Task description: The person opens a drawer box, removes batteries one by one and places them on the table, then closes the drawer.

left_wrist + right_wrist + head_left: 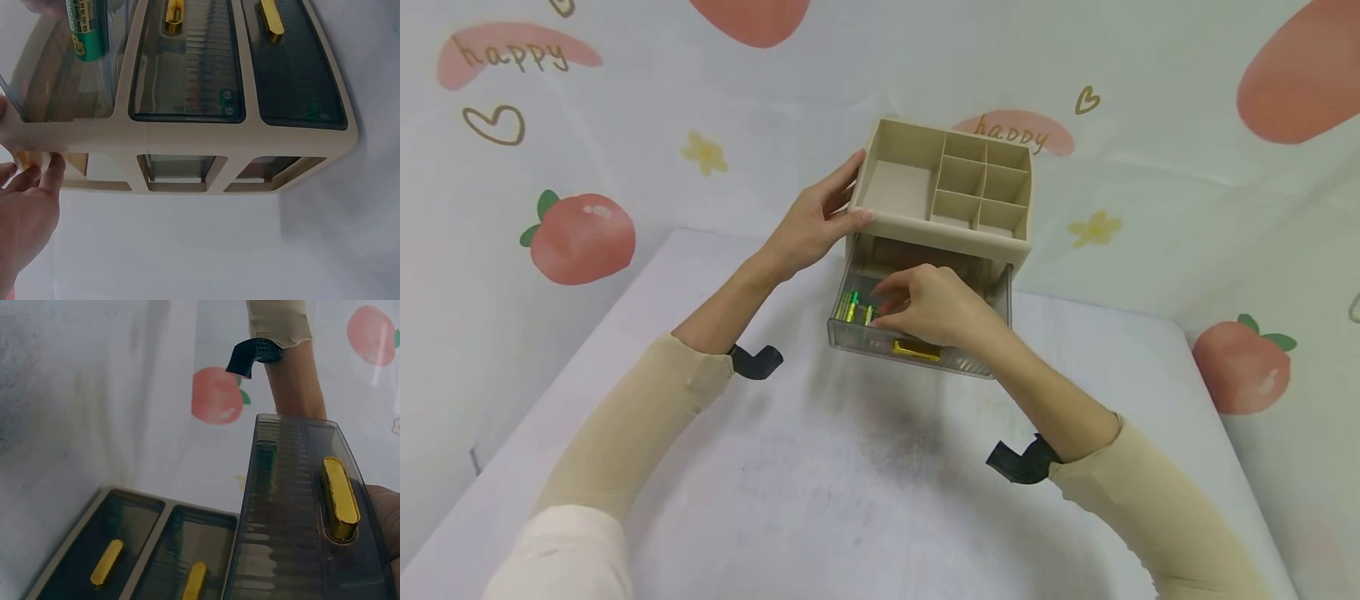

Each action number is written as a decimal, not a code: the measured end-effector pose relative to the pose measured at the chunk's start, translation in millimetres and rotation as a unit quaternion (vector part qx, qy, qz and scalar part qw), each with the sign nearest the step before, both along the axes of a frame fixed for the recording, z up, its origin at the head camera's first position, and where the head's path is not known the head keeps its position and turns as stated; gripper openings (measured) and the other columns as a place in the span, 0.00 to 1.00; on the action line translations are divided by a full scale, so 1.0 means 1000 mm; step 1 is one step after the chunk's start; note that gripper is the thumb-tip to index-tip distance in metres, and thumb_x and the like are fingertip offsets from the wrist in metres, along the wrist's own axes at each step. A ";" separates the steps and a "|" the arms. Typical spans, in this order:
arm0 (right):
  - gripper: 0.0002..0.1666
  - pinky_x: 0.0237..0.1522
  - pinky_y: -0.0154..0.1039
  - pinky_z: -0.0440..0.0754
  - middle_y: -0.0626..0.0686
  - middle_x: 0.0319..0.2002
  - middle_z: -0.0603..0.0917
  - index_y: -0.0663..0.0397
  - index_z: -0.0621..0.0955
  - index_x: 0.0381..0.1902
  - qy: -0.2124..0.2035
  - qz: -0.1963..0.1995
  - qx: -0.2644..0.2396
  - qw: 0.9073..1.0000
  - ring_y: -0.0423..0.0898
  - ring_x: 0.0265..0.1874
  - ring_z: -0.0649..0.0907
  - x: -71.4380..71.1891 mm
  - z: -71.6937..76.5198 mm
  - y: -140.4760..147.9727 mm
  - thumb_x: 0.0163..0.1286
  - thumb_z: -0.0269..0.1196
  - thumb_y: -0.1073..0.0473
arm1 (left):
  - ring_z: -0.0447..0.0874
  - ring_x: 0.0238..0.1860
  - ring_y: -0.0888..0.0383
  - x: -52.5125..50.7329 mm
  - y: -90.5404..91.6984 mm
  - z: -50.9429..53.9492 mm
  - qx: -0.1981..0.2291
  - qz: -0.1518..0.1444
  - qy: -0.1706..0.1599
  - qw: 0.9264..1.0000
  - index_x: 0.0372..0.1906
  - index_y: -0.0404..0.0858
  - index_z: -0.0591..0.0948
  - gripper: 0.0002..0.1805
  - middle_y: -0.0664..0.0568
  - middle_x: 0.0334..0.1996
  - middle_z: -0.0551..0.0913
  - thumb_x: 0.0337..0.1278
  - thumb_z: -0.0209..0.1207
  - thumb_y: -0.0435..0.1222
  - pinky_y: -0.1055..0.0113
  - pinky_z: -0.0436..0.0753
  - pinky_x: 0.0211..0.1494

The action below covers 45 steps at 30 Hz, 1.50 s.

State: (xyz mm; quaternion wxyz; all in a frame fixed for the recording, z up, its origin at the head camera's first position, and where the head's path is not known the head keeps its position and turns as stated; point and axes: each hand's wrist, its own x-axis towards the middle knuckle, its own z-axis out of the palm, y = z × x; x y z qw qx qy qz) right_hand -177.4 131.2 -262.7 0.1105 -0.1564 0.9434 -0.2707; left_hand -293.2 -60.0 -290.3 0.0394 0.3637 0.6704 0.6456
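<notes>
While the left hand [812,221] grips the beige organizer [940,234], upper centre | see-through drawer [867,337] out mid-frame, green-gold batteries [852,307] at its left | right hand [934,305] curved inside, cannot tell whether holding any

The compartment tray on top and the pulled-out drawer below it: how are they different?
The compartment tray is opaque beige, while the pulled-out drawer is see-through grey plastic. The compartment tray shows nothing inside, whereas the pulled-out drawer holds green batteries. The compartment tray lies open on top; the pulled-out drawer sticks out in front, with a gold handle. Both belong to the same desk organizer.
</notes>
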 end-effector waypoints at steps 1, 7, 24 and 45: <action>0.22 0.44 0.40 0.82 0.43 0.35 0.89 0.52 0.85 0.53 0.000 0.003 0.003 1.000 0.40 0.36 0.86 -0.001 0.000 -0.001 0.62 0.73 0.52 | 0.55 0.76 0.55 0.001 0.000 -0.001 0.000 0.000 -0.002 1.000 0.79 0.39 0.51 0.40 0.52 0.79 0.51 0.68 0.57 0.27 0.62 0.68 0.71; 0.19 0.43 0.40 0.82 0.44 0.34 0.88 0.51 0.86 0.51 -0.009 0.011 0.020 1.000 0.40 0.35 0.86 -0.006 0.000 -0.006 0.63 0.72 0.51 | 0.54 0.77 0.50 0.002 0.001 0.001 -0.004 0.002 -0.003 1.000 0.79 0.36 0.50 0.40 0.47 0.79 0.49 0.68 0.55 0.25 0.61 0.67 0.71; 0.17 0.48 0.41 0.81 0.47 0.37 0.89 0.53 0.85 0.51 -0.036 0.022 0.014 0.999 0.42 0.39 0.86 -0.008 -0.004 -0.004 0.65 0.70 0.56 | 0.57 0.76 0.53 0.001 0.003 -0.002 0.002 0.001 -0.002 1.000 0.79 0.41 0.53 0.40 0.52 0.78 0.53 0.67 0.57 0.27 0.59 0.69 0.70; 0.14 0.46 0.41 0.80 0.48 0.36 0.87 0.50 0.81 0.46 -0.044 0.018 0.015 0.999 0.45 0.38 0.84 -0.013 -0.002 -0.011 0.64 0.69 0.57 | 0.57 0.76 0.49 0.002 0.001 -0.002 0.013 -0.002 -0.001 1.000 0.79 0.40 0.53 0.41 0.50 0.78 0.53 0.66 0.57 0.26 0.57 0.70 0.70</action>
